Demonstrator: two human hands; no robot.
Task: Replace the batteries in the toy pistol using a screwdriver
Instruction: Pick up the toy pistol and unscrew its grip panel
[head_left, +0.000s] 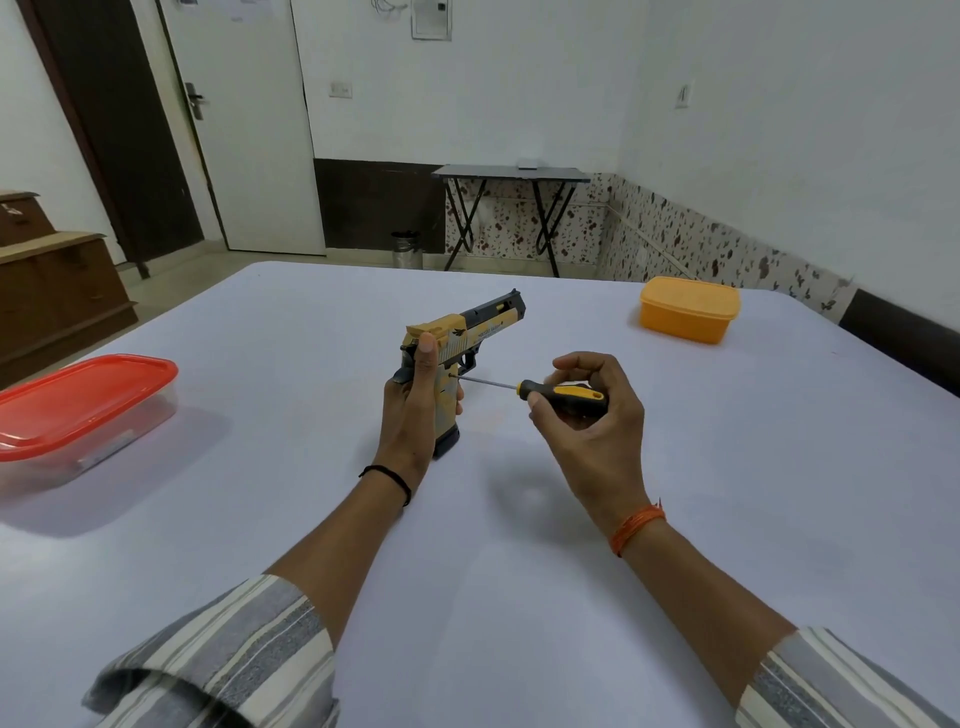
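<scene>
The right hand (587, 410) curls round the black-and-yellow-handled screwdriver (550, 393), its thin metal tip touching the grip of the yellow-and-black plastic toy pistol (460, 338). The left hand (415, 405) grips that pistol upright. Beyond the right hand sits a lidded orange plastic box (688, 309).
</scene>
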